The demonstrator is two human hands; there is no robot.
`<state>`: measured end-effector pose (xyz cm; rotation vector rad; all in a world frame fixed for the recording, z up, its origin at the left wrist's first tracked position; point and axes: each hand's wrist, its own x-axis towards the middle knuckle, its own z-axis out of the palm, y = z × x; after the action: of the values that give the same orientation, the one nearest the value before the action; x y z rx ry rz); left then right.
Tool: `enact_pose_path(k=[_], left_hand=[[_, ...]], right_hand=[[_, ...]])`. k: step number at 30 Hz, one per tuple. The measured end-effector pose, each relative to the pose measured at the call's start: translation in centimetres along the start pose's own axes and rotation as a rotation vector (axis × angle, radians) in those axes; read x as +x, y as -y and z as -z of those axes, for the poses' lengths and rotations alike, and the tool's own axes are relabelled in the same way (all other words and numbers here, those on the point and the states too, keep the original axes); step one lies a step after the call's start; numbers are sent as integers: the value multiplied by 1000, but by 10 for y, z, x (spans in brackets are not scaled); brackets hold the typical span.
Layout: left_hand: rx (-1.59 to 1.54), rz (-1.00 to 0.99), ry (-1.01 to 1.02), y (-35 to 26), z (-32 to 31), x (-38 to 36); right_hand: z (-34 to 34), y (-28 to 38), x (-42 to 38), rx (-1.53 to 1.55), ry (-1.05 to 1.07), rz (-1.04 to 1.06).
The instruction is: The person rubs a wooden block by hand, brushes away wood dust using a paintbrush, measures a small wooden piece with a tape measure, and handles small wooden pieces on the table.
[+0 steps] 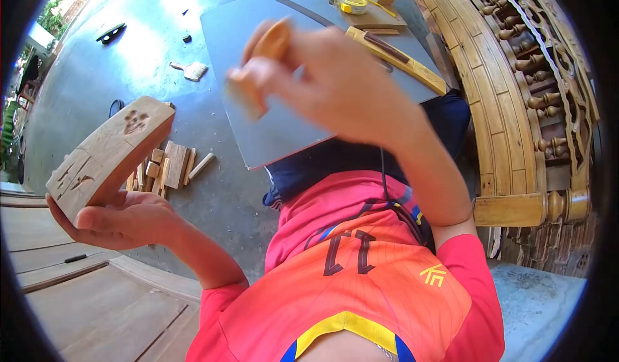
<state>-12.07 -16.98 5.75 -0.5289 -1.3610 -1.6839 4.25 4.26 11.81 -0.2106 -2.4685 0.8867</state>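
Note:
A carved wooden block (113,149), with dark cuts and a rough hollow on its upper face, rests in my left hand (122,220), thumb and fingers around its lower end. My right hand (309,72) is raised over the grey board (284,136) and blurred by motion. Its fingers are closed round a brush with a wooden handle (274,39), whose pale end (246,94) points down. The two hands are well apart. What the brush end looks like exactly is smeared.
On the board lie a metal ruler (303,12), a yellow tape measure (353,3), a yellow wooden bar (400,59) and flat wood pieces (380,17). Wood offcuts (174,165) and a paintbrush (190,71) lie on the floor. A carved wooden bench (483,104) stands at the right.

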Motion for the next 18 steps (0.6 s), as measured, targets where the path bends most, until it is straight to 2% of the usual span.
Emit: enact_pose_path(k=[3, 6, 9, 16, 18], left_hand=[[50, 32, -13, 4, 2, -3], [-33, 28, 10, 3, -7, -7], [-25, 65, 69, 0, -9, -10], [27, 52, 29, -7, -11, -11], [28, 58, 14, -9, -10, -11]], right_hand=[[31, -27, 1, -385, -152, -90], [41, -48, -4, -686, -205, -95], [24, -59, -3, -609, -101, -187], [-32, -35, 8, -149, -3, 69], [-28, -30, 13, 128, 70, 78]])
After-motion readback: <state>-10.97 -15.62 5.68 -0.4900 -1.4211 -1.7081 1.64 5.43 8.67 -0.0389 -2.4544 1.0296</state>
